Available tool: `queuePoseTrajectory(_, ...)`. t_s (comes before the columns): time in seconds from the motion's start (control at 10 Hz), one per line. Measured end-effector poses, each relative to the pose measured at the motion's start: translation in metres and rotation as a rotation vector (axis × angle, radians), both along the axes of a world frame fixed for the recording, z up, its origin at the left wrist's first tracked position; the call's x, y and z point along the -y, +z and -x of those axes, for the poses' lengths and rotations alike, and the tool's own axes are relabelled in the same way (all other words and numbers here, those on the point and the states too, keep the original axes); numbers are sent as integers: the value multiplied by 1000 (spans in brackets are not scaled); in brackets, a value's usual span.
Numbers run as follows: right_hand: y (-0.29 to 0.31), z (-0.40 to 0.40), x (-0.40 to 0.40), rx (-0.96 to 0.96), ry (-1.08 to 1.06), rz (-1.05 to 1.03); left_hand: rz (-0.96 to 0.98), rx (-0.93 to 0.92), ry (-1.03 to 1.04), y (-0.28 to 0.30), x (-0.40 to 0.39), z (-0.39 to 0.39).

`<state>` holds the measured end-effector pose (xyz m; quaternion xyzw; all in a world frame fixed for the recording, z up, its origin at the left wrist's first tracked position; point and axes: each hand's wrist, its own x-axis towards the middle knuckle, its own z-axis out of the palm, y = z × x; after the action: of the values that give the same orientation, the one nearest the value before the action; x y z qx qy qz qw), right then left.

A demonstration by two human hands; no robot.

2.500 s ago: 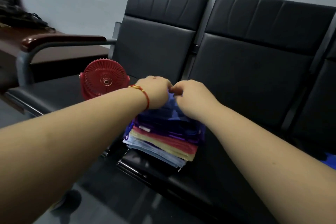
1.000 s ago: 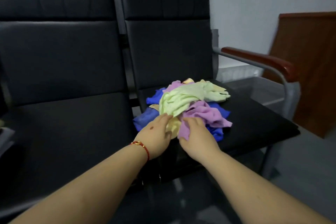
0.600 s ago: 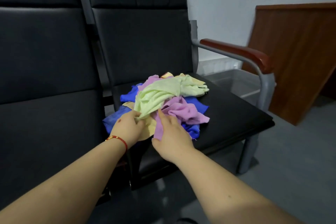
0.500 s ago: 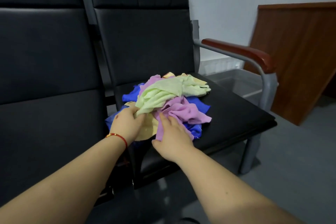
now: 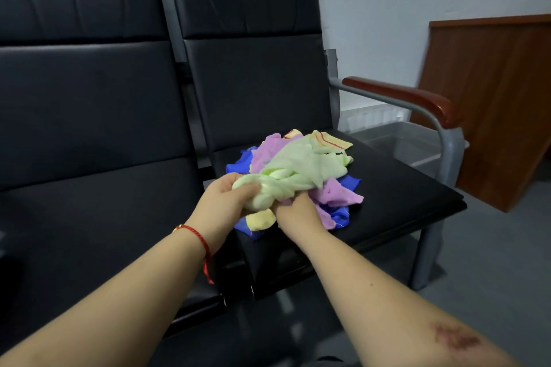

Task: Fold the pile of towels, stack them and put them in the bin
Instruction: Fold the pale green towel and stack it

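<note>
A crumpled pile of towels lies on the right black seat point(image 5: 396, 202). On top is a light green towel point(image 5: 301, 167), with purple point(image 5: 337, 195), blue point(image 5: 348, 183) and yellow point(image 5: 262, 219) ones under it. My left hand point(image 5: 222, 201) grips the bunched near end of the green towel. My right hand point(image 5: 296, 211) has its fingers curled into the green towel's underside, where it meets the purple one. A clear plastic bin point(image 5: 402, 143) stands on the floor behind the seat's right armrest. The folded stack is out of view.
The seat to the left point(image 5: 98, 211) is bare black leather. A metal armrest with a wooden top point(image 5: 402, 95) borders the right seat. A brown wooden panel point(image 5: 501, 104) leans at the far right. Grey floor point(image 5: 492, 262) lies to the right.
I turned from the folded stack on the left seat to the loose pile. Both hands went from lying on the pile to gripping the green towel, whose near end is now bunched and lifted.
</note>
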<state>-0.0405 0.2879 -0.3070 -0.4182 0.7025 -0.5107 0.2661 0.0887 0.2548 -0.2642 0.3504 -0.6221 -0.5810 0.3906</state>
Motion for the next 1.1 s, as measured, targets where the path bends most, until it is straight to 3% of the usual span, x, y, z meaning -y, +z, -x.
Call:
queuePoseTrajectory(0.1,9,-7,-5,146,6,-33,-119,-131,-65,3,-11,-7)
queuePoseTrajectory(0.2,7,-4,2,455,-104,-8,-142,-71,-132,-1,-15,-20)
queuePoseTrajectory(0.4,33,-16,-2,1356,-287,308,-116,234,-86,-20,-8,-47)
queuePoseTrajectory(0.5,31,-20,-2,1375,-159,270,-152,248,-92,-26,-8,-62)
queuePoseTrajectory(0.7,42,-59,-5,950,133,143,-173,154,-10,-32,2,-93)
queuePoseTrajectory(0.8,47,-88,-17,332,355,49,-311,-89,55,-24,4,-108)
queuePoseTrajectory(0.9,34,-117,-21,-231,664,-122,-404,-178,72,-27,-5,-131)
queuePoseTrajectory(1.0,25,-133,-17,-379,774,-155,-450,-155,61,-39,-17,-149)
queuePoseTrajectory(1.1,17,-133,-9,-366,771,-257,-447,-156,90,-35,-20,-164)
